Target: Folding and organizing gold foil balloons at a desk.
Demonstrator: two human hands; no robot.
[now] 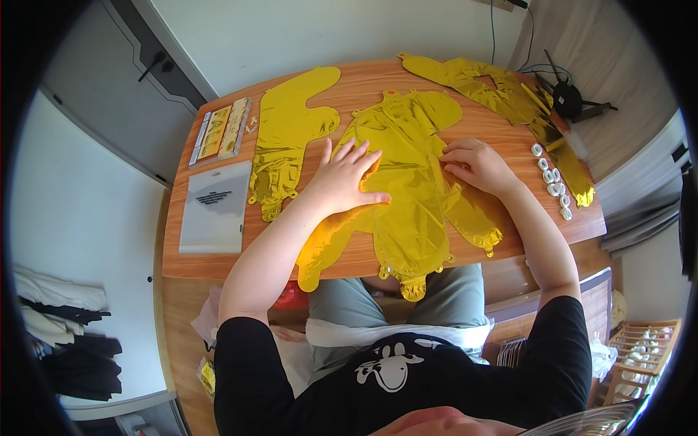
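Note:
A flat gold foil balloon [403,182] lies in the middle of the wooden table, its lower tabs hanging over the near edge toward my lap. My left hand [342,180] rests on its left part, fingers and thumb spread wide. On the right side, my right hand [476,167] has its fingers bent toward the thumb at the balloon's edge, seemingly pinching the foil; the exact contact is partly hidden. Another flat gold foil balloon [287,116] lies to the left. A further gold foil balloon [502,98] stretches along the far right, creased and folded.
Several small white rolls [554,189] line the table's right side. A black router [571,98] with cables stands behind them. At left lie a flat package [220,131], small pale pieces [252,125] and a translucent pouch [211,229] with dark sticks. The table [196,265] ends just before my lap.

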